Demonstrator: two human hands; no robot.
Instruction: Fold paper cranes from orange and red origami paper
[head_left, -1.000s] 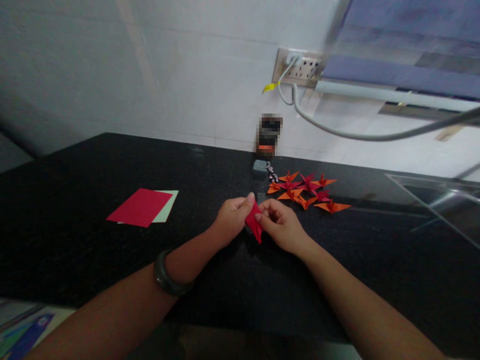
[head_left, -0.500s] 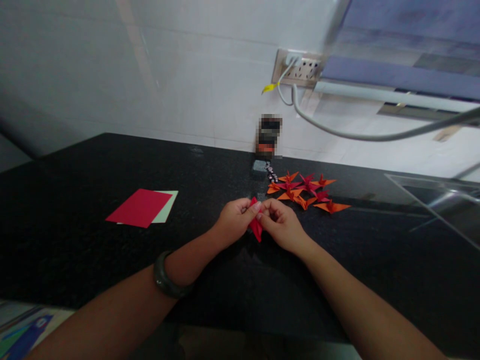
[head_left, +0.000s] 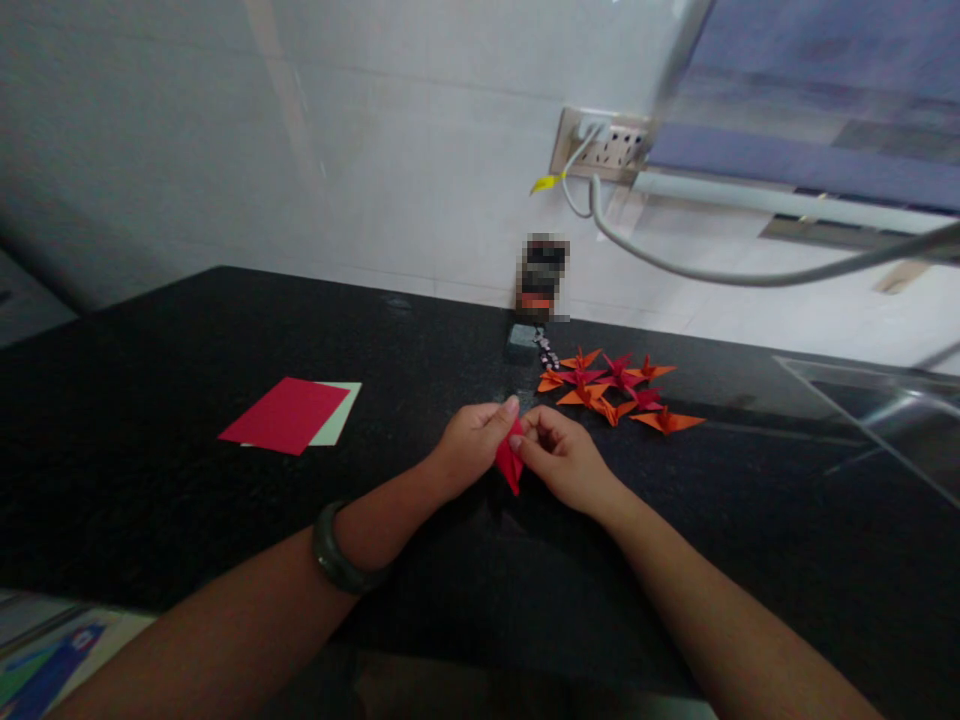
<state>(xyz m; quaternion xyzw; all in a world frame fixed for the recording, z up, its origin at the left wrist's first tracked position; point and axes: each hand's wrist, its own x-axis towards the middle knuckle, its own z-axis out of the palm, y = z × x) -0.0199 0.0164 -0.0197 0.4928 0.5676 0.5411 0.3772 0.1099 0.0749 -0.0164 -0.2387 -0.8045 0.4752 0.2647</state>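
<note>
Between my two hands is a small piece of folded red paper [head_left: 511, 470], its pointed lower end hanging toward me. My left hand [head_left: 474, 445] pinches it from the left, thumb on top near the upper tip. From the right, my right hand [head_left: 562, 455] grips the paper's edge between thumb and curled fingers. The fingers hide the upper part of the fold. Just beyond my right hand lies a group of folded paper cranes [head_left: 600, 397], several orange and several red. Farther left, flat red paper sheets [head_left: 281, 415] overlap a pale green sheet [head_left: 337, 420].
The dark countertop [head_left: 150, 480] meets a white tiled wall. A phone-like object [head_left: 544, 275], blurred, leans on the wall by a small grey block [head_left: 522, 337] and a beaded strap [head_left: 547, 350]. A grey cable [head_left: 697, 272] hangs near the wall socket [head_left: 600, 142]. A glass-edged panel [head_left: 885, 420] is at right.
My hands still hold the red paper; the left thumb now points more upward and the right thumb sits slightly lower on it. The whole view has shifted slightly.
</note>
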